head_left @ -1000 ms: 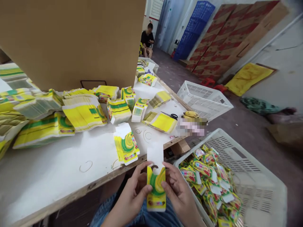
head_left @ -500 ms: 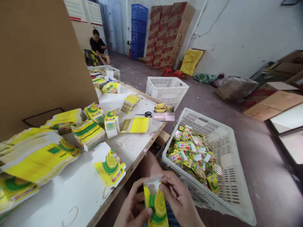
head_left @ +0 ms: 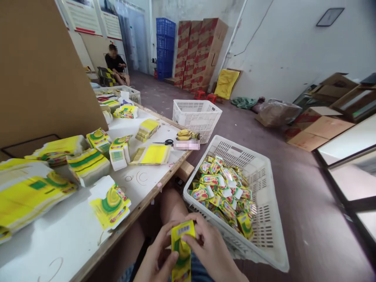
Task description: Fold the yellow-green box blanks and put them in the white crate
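Above my lap I hold a small yellow and green carton point(head_left: 181, 254), its barcoded end flap folded over at the top. My left hand point(head_left: 160, 250) grips its left side, thumb on the front. My right hand point(head_left: 205, 244) holds the upper right, with the thumb pressed near the flap. To the left, a flattened carton point(head_left: 110, 201) lies by the table edge, with stacks of flat cartons point(head_left: 88, 164) behind it. On my right stands a white plastic crate point(head_left: 266, 203) partly filled with folded cartons point(head_left: 226, 184).
Black scissors point(head_left: 168, 142) and bananas point(head_left: 186, 135) lie near the edge of the white table point(head_left: 141, 188). Another white crate point(head_left: 196, 113) stands on the floor beyond. A tall brown cardboard panel point(head_left: 47, 70) rises at the left. A person point(head_left: 116, 64) sits at the back.
The carton's white inner flap stood open at the top; now the yellow barcoded flap is folded down, both thumbs on the carton. The view has shifted right.
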The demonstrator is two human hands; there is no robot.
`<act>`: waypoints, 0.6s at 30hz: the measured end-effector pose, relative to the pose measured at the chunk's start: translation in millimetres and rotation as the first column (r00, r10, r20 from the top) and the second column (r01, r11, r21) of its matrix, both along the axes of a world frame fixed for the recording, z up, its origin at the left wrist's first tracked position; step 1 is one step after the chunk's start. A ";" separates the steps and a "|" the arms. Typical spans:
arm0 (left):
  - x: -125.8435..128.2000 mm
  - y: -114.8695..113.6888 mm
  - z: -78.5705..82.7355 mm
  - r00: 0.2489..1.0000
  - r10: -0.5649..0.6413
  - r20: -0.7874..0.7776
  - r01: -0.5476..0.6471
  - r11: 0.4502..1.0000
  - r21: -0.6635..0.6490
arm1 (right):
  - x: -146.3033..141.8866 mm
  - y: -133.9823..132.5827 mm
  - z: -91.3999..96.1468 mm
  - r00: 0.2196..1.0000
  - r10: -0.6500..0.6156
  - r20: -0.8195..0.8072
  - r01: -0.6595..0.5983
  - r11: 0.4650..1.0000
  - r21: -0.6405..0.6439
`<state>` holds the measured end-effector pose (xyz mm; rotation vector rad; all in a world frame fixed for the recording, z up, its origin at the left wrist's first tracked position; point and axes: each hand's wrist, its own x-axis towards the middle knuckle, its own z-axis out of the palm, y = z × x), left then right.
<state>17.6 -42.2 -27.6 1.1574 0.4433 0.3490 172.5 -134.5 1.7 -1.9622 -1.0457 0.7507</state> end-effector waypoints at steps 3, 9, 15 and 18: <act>10.7 -12.5 2.5 0.994 0.101 0.036 -0.095 0.985 -0.142 | 8.6 -6.2 -1.6 1.000 0.015 0.023 -0.017 0.998 0.068; 25.0 -20.3 8.4 0.993 0.079 0.083 -0.067 0.988 -0.137 | 23.5 -22.7 -1.9 1.000 0.012 -0.017 -0.007 0.958 0.288; 37.7 -33.6 3.2 0.986 0.148 0.071 -0.147 0.989 -0.019 | 28.2 -29.9 -4.9 0.993 -0.038 -0.115 0.082 0.912 0.403; 28.4 -12.2 8.3 0.938 0.347 0.004 -0.327 0.881 0.342 | 62.4 -39.8 1.4 0.951 -0.233 0.202 0.126 0.892 0.435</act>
